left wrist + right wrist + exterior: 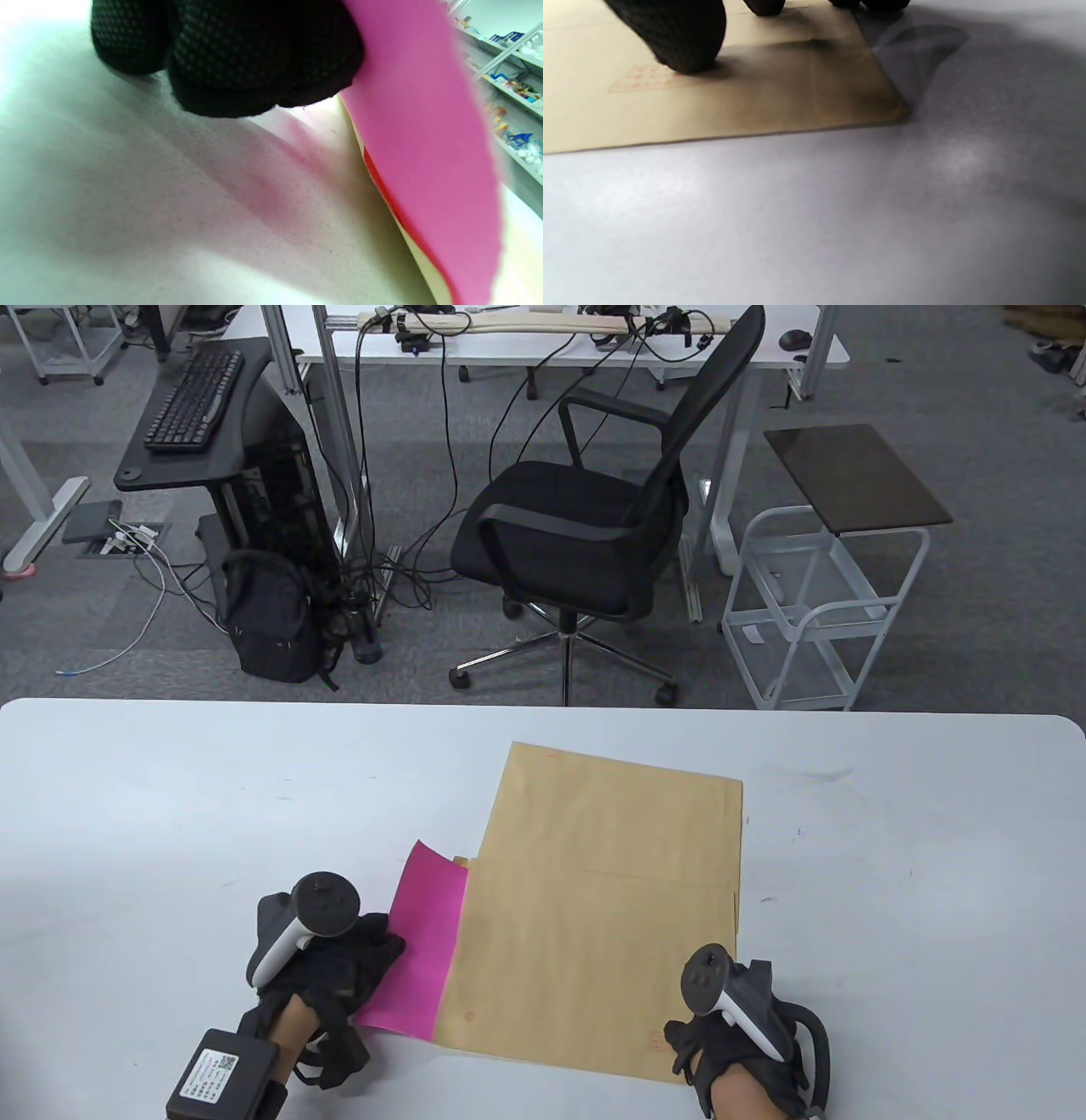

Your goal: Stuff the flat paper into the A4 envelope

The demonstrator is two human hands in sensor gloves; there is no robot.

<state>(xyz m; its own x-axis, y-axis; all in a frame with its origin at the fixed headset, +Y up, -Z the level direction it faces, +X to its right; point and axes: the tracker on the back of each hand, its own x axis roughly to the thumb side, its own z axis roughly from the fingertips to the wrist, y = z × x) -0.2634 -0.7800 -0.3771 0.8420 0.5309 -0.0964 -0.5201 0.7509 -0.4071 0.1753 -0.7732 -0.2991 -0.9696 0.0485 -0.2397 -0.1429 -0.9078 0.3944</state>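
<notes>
A brown A4 envelope (594, 925) lies flat on the white table (170, 814), its open end at the left. A pink sheet of paper (420, 950) sticks out of that open end, most of it inside. My left hand (339, 959) holds the paper's outer edge; in the left wrist view the gloved fingers (237, 55) grip the pink paper (424, 140), which curves up off the table. My right hand (730, 1027) rests with fingertips (678, 38) pressing on the envelope's near right corner (797, 84).
A second brown envelope or flap area (619, 806) extends toward the far side of the table. Beyond the table's far edge stand an office chair (585, 534) and a white cart (823, 602).
</notes>
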